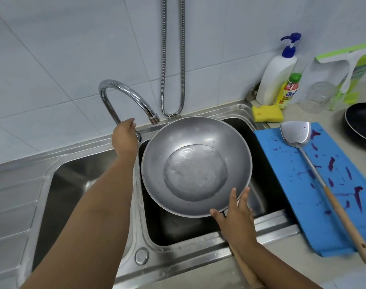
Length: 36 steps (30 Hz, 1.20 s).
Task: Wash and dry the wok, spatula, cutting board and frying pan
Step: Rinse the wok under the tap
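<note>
One sink (78, 163) lies below your hands, with one wok (194, 170) over its right basin. Your right hand (238, 222) lays straight fingers on the wok's near rim. To that hand's right lie one cutting board (303, 195), one frying pan (363, 122) beyond it, and one spatula (296, 133) on the board. Your left hand (124, 136) curls round the tap lever (139, 137).

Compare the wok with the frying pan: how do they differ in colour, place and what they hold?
The wok is silvery grey; the frying pan is black. The wok is over the sink with a pool of water inside; the frying pan sits on the counter, no water showing. The wok shows whole; the frying pan is cut off at the right edge. Both are round and face up.
</note>
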Tool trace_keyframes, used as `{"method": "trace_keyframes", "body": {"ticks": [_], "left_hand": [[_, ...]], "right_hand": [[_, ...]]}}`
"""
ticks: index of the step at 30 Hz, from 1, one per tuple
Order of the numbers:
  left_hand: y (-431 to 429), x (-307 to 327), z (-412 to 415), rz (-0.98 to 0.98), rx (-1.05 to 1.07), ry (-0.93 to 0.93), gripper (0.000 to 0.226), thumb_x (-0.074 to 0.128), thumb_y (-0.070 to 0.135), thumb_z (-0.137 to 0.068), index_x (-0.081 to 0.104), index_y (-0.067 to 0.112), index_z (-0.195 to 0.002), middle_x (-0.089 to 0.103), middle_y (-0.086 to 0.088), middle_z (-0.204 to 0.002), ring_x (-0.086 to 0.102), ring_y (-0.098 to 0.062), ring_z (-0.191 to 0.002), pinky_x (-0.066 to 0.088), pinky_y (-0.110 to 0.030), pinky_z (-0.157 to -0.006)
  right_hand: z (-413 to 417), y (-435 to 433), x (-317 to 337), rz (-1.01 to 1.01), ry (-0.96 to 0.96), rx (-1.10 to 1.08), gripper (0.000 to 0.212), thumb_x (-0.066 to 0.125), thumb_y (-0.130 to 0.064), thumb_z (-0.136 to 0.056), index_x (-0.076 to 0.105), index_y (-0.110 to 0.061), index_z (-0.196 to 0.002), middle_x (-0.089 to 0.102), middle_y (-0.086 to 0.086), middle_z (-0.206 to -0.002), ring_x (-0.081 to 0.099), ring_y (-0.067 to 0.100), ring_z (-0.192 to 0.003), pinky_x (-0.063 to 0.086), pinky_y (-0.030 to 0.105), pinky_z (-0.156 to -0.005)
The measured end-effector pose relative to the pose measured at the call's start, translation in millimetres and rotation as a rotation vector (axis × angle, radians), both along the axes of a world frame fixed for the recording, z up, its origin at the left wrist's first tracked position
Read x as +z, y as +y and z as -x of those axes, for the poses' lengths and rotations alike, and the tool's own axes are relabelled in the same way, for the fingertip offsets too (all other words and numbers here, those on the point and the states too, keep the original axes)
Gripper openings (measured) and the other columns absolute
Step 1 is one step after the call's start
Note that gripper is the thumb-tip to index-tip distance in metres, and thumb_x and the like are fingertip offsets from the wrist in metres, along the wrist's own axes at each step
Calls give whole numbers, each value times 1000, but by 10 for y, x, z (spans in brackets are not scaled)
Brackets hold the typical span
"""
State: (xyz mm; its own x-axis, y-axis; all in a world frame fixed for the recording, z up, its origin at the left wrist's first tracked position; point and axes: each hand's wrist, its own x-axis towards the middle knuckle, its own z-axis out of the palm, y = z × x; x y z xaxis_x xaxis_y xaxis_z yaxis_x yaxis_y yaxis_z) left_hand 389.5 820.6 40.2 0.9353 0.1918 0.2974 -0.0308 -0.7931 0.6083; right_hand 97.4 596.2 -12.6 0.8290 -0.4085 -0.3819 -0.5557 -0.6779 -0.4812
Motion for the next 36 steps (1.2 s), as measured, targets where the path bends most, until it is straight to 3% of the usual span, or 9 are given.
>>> {"method": "trace_keyframes", "body": {"ticks": [8, 14, 18, 22, 27, 30, 32, 34, 36], "left_hand": [[-233, -178, 852, 320, 39, 41, 48, 57, 22, -95, 46, 17, -142, 56, -4, -135, 52, -18, -121, 33, -18, -97], [-660, -855, 2347, 640, 304, 244, 66, 69, 26, -87, 37, 13, -143, 43, -9, -142, 41, -27, -132, 35, -45, -111], [-699, -883, 2341, 1039, 353, 465, 73, 61, 29, -94, 16, 24, -151, 44, -1, -135, 49, -22, -120, 42, -41, -104], [-643, -969, 2266, 1012, 216, 506, 55, 50, 21, -100, 24, 28, -147, 55, -4, -131, 58, -18, -109, 52, -39, -93], [-692, -1031, 2260, 958, 236, 447, 49, 44, 14, -101, 26, 21, -146, 57, -3, -124, 57, -15, -101, 47, -32, -89], [-692, -1072, 2229, 914, 247, 431, 46, 42, 11, -101, 27, 16, -144, 57, -4, -122, 57, -17, -101, 45, -29, -87], [-689, -1068, 2229, 901, 242, 442, 46, 40, 12, -101, 26, 16, -145, 56, -1, -119, 57, -14, -97, 45, -27, -84], [-684, -1069, 2225, 908, 243, 449, 47, 40, 13, -102, 24, 17, -146, 56, 1, -115, 58, -9, -92, 46, -26, -82], [-686, -1074, 2223, 902, 247, 453, 49, 40, 14, -102, 23, 18, -147, 57, 2, -115, 58, -10, -93, 46, -27, -82]], "right_hand": [[23, 1, 42, -17, -25, -1, 94, 53, -59, -91, -3, -21, -156, -29, 8, -158, 14, 35, -147, 20, 47, -120], [16, -4, 38, -24, -9, 1, 92, 52, -57, -93, -4, -22, -156, -30, 8, -158, 9, 36, -148, 12, 47, -121], [-8, -4, -34, 73, 5, 42, 94, 45, -62, -93, -10, -17, -155, -29, 14, -158, -9, 32, -149, -7, 51, -119], [-166, -29, -68, 369, -28, 373, 80, 37, -52, -98, -4, -16, -156, -23, 13, -160, -21, 35, -146, -20, 51, -113], [-956, 19, -383, 222, 311, 777, 77, 27, -68, -94, 2, -29, -156, -21, 6, -161, -20, 32, -147, -9, 51, -119], [-1307, 106, -645, 179, 286, 925, 76, 26, -72, -93, -6, -40, -154, -25, -2, -160, -23, 30, -146, -13, 51, -117], [-1597, 30, -744, 354, 154, 912, 73, 25, -67, -95, -6, -39, -154, -21, 0, -161, -19, 33, -148, -10, 55, -116], [-1847, -101, -787, 513, 82, 681, 71, 23, -60, -97, -6, -32, -155, -17, 5, -162, -17, 34, -148, -9, 59, -116], [-1912, -116, -840, 471, 104, 462, 71, 18, -57, -99, -7, -23, -156, -13, 11, -163, -17, 34, -148, -7, 59, -117]]}}
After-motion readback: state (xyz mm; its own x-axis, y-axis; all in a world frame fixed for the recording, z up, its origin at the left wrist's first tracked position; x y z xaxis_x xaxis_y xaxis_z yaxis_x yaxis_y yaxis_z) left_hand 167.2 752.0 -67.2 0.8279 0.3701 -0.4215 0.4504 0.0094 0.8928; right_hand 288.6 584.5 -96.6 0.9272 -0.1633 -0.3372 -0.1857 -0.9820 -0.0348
